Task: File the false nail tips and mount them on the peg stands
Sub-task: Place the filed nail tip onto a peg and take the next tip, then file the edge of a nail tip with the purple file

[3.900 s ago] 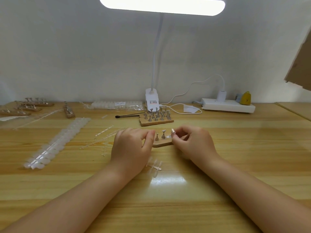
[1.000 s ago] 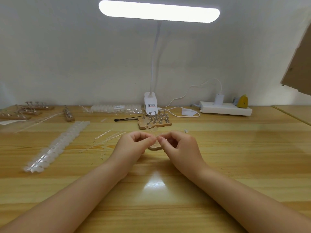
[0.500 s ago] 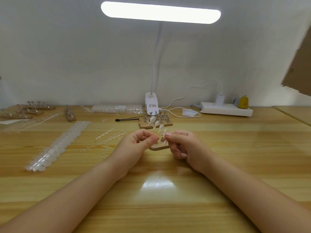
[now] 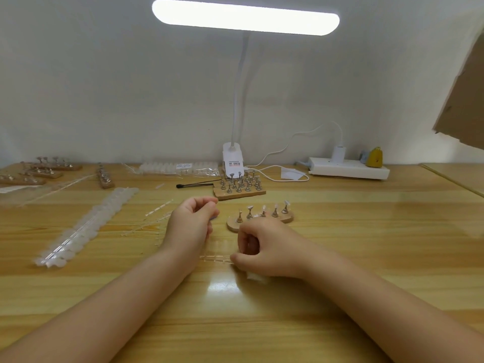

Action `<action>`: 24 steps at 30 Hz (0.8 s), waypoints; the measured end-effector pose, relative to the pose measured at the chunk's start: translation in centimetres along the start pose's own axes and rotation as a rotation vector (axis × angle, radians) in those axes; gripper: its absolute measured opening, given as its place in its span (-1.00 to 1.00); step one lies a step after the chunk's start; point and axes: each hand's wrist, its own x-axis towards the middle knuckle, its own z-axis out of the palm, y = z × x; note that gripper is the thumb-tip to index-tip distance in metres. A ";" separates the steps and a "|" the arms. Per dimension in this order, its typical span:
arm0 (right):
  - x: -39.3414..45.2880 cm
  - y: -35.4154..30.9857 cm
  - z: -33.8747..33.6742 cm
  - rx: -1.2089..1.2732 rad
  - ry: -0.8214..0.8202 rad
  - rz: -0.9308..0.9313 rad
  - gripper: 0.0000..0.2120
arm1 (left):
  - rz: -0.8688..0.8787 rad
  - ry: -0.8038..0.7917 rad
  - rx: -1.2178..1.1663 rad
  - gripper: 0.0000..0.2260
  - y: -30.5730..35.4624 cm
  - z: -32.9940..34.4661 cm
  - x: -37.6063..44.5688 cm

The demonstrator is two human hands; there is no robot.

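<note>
Nail tips (image 4: 286,202) are sitting on the pegs of a small wooden stand (image 4: 286,219) near the middle of the table (image 4: 366,244). The right hand (image 4: 267,247) is pinching a clear strip (image 4: 216,258) — just in front of the stand. The left hand (image 4: 192,221) is curling its fingers; what it is holding is too small to tell.

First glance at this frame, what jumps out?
The lit desk lamp glares over the back of the wooden table. Mid-table, a wooden peg stand with five pegs sits just beyond the right hand; the left hand hovers beside it. A long strip of nail tips runs down the left.
</note>
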 end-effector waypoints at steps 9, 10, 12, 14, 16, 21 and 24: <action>0.1 0.8 0.2 0.519 0.248 0.150 -0.82 | 0.232 -0.099 0.053 -0.97 0.3 0.4 -1.4; 0.2 1.0 0.2 0.552 0.265 0.173 -0.82 | 0.247 -0.118 0.075 -0.97 0.4 0.4 -1.5; 0.2 1.1 0.3 0.596 0.267 0.161 -0.83 | 0.266 -0.147 0.112 -0.97 0.4 0.5 -1.7; 0.2 1.1 0.5 0.632 0.285 0.128 -0.88 | 0.301 -0.158 0.113 -0.93 0.5 0.6 -2.0; 0.2 1.0 0.5 0.678 0.309 0.108 -0.91 | 0.341 -0.165 0.119 -0.90 0.6 0.8 -2.2; 0.1 1.1 0.3 0.799 0.366 0.122 -0.85 | 0.394 -0.173 0.194 -0.92 0.7 1.0 -2.3; 0.1 1.1 0.3 0.837 0.387 0.132 -0.86 | 0.413 -0.206 0.234 -0.91 0.7 0.9 -2.3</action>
